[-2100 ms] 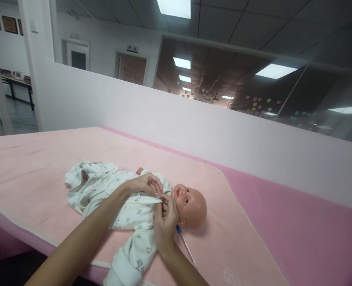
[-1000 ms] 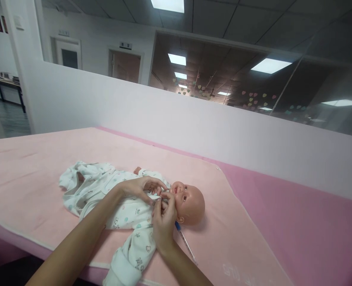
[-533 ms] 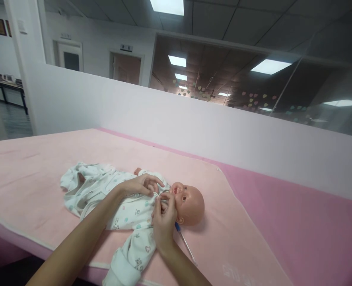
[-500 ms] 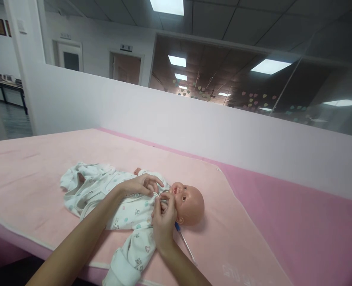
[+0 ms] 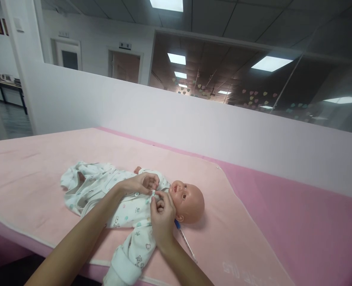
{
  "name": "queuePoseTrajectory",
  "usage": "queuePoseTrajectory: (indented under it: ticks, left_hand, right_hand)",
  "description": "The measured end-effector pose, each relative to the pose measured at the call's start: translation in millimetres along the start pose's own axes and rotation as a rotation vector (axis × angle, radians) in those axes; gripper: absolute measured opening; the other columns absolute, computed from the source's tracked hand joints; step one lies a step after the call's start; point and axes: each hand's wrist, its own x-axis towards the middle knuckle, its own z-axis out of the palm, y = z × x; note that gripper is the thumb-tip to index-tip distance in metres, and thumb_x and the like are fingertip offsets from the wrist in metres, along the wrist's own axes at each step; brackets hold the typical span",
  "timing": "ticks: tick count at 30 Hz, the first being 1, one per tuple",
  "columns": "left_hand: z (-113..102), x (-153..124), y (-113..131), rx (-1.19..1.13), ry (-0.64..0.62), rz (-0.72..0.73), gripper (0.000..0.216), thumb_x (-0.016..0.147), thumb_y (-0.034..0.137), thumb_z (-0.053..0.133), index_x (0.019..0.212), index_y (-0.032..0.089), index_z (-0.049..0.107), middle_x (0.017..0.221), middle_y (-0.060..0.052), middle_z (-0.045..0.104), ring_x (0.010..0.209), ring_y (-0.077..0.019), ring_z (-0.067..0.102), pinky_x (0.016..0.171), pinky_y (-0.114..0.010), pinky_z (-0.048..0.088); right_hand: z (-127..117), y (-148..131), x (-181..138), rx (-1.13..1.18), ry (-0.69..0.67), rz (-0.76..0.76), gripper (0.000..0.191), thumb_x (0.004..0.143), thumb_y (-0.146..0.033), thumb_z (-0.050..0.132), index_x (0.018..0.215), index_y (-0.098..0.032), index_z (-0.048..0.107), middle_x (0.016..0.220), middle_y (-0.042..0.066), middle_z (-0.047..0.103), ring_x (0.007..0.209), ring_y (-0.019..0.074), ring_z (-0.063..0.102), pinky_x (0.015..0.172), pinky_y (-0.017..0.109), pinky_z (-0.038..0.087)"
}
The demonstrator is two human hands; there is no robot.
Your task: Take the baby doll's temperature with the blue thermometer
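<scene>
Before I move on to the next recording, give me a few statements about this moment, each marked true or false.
1. The doll wears a printed garment. True.
2. Both hands are down at the doll's legs. False: the left hand and right hand are at the garment's front, near the neck.
3. A slim, blue-ended stick lies on the pink mat. True.
4. The right hand covers the doll's mouth. False: the mouth shows uncovered.
5. A white wall rises behind the mat. True.
</scene>
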Motion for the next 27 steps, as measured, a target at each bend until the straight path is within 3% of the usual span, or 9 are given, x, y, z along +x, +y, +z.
queuePoseTrajectory:
  ticks: [5, 12, 17, 22, 27]
  left_hand:
    - [0, -1, 0, 0.021, 0.009, 0.040, 0.027, 0.060, 0.007, 0.071, 0.079, 0.014, 0.054, 0.074, 0.002, 0.052, 0.067, -0.0082, 0.051, 0.058, -0.017, 0.038]
    - [-4, -2, 2, 0.032, 0.002, 0.007, 0.026, 0.063, 0.011, 0.074, 0.083, 0.014, 0.058, 0.085, -0.004, 0.062, 0.069, -0.0109, 0.060, 0.060, -0.021, 0.043]
    - [-11, -3, 0, 0.121, 0.019, -0.068, 0.024, 0.063, 0.015, 0.075, 0.084, 0.013, 0.064, 0.065, -0.003, 0.067, 0.062, -0.0121, 0.062, 0.057, -0.020, 0.044]
    - [-9, -5, 3, 0.243, 0.106, -0.133, 0.021, 0.059, 0.020, 0.077, 0.077, 0.012, 0.067, 0.064, -0.003, 0.069, 0.063, -0.0145, 0.064, 0.062, -0.023, 0.047]
    - [-9, -5, 5, 0.399, 0.120, -0.098, 0.020, 0.059, 0.025, 0.076, 0.074, 0.013, 0.070, 0.063, -0.003, 0.068, 0.062, -0.0138, 0.062, 0.064, -0.024, 0.048]
  right_hand:
    - [0, 0, 0, -0.025, -0.017, -0.034, 0.016, 0.083, -0.021, 0.048, 0.096, -0.017, 0.057, 0.088, 0.004, 0.056, 0.051, 0.0073, 0.045, 0.053, 0.022, 0.043]
    - [0, 5, -1, 0.009, -0.001, -0.030, 0.017, 0.086, -0.025, 0.046, 0.099, -0.019, 0.055, 0.093, 0.006, 0.058, 0.068, 0.0127, 0.054, 0.060, 0.025, 0.046]
    - [1, 6, -1, 0.009, 0.003, -0.024, 0.017, 0.088, -0.026, 0.044, 0.100, -0.020, 0.055, 0.091, 0.006, 0.058, 0.075, 0.0150, 0.056, 0.064, 0.026, 0.047]
    - [0, 7, -1, -0.015, 0.015, -0.065, 0.018, 0.088, -0.028, 0.044, 0.098, -0.020, 0.057, 0.086, 0.005, 0.059, 0.074, 0.0152, 0.056, 0.062, 0.026, 0.047]
    - [-1, 6, -1, -0.022, 0.028, -0.085, 0.019, 0.087, -0.030, 0.043, 0.095, -0.020, 0.058, 0.074, 0.002, 0.058, 0.066, 0.0150, 0.055, 0.056, 0.025, 0.045]
